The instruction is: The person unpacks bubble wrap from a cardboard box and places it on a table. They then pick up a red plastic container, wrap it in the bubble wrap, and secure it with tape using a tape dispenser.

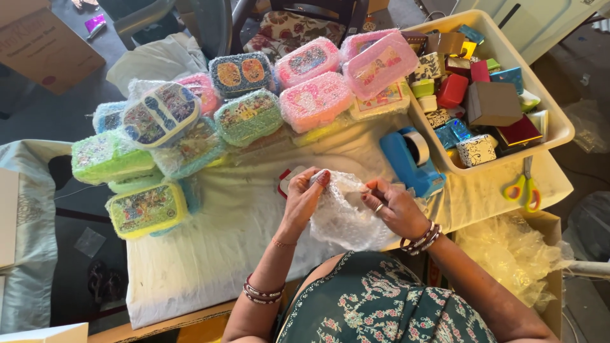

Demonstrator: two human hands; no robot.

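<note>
**Bubble wrap being handled next to the blue tape dispenser**

A crumpled sheet of clear bubble wrap (343, 216) is held just left of and below the chunky blue plastic tape dispenser (411, 160), over the white cloth-covered table (210, 254). The left hand (305, 198) is closed on the wrap's upper left edge, fingertips pinched together on it. The right hand (394, 204) is pinching the wrap's right edge, fingers curled in.

Up and left of the dispenser, a cluster of rounded rectangular boxes wrapped in bubble wrap (248, 101) is piled: pink ones nearest, then teal and blue, with lime green ones furthest left. Colourful picture panels can be seen on their lids.

Right of the dispenser, a cream plastic tray (551, 114) is packed with small square gift boxes (492, 101) in red, brown, teal and patterned white. Green-and-yellow-handled scissors (524, 187) are lying below that tray.
</note>
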